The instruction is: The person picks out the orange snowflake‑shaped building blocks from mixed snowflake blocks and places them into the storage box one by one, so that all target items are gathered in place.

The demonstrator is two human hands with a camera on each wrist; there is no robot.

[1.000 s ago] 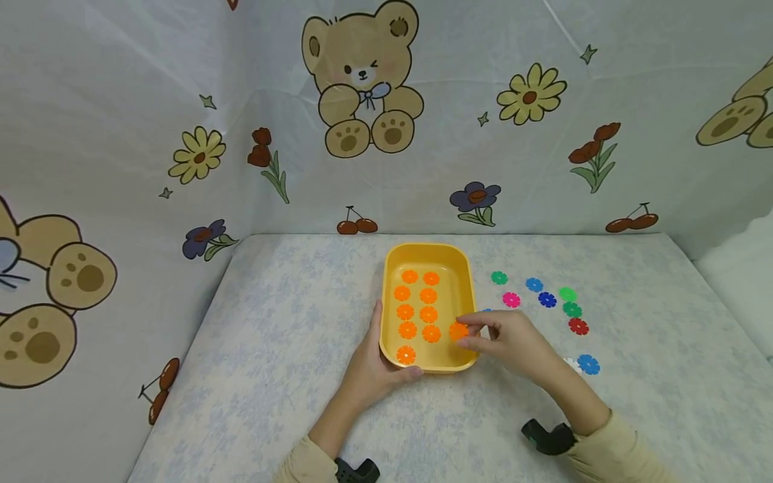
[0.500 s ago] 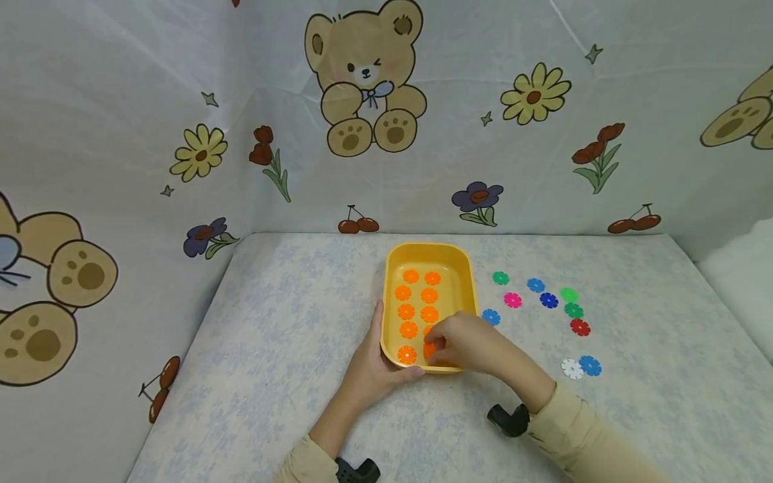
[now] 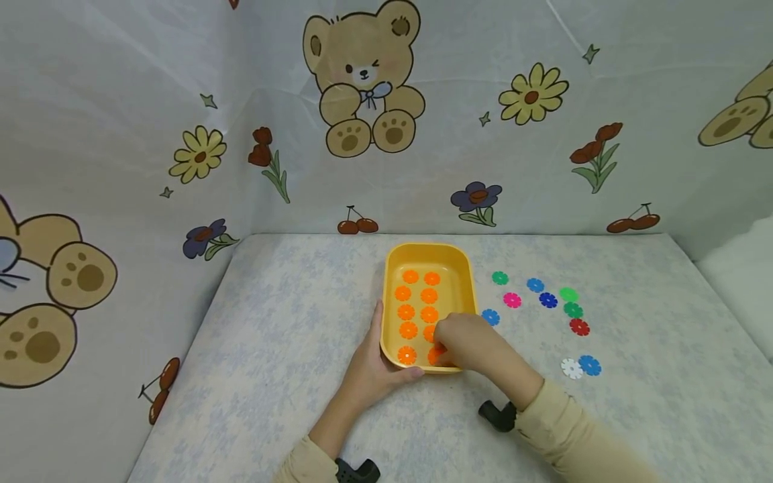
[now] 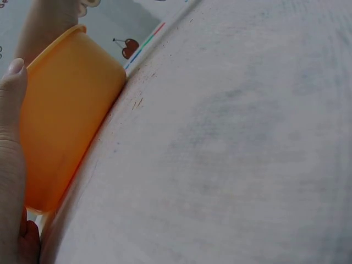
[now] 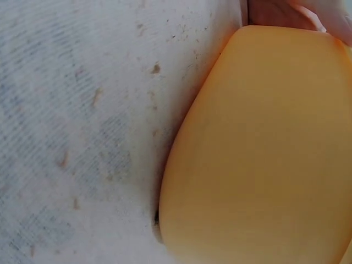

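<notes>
A yellow plastic tray (image 3: 461,288) sits on the table, with two columns of orange notched interlocking discs (image 3: 406,312) on its floor. My left hand (image 3: 370,369) holds its near left corner, thumb at the near rim and fingers along the left side. In the left wrist view the thumb lies by the rim of the tray (image 4: 71,110). My right hand (image 3: 474,342) reaches over the near right rim, its curled fingers at an orange interlocking disc (image 3: 434,355) low in the right column. The fingertips are partly hidden. The right wrist view mostly shows the tray's outer wall (image 5: 264,143).
Right of the tray lie loose discs: green (image 3: 500,278), pink (image 3: 512,300), blue (image 3: 490,317), red (image 3: 580,327) and several others. A white disc (image 3: 572,368) and a blue disc (image 3: 590,365) lie nearer. A patterned curtain (image 3: 386,188) stands behind the table.
My right hand has carried the orange disc left from the tray's right side into the bottom of the right column. Lately disc and fingers shifted slightly right. My left hand stays put.
</notes>
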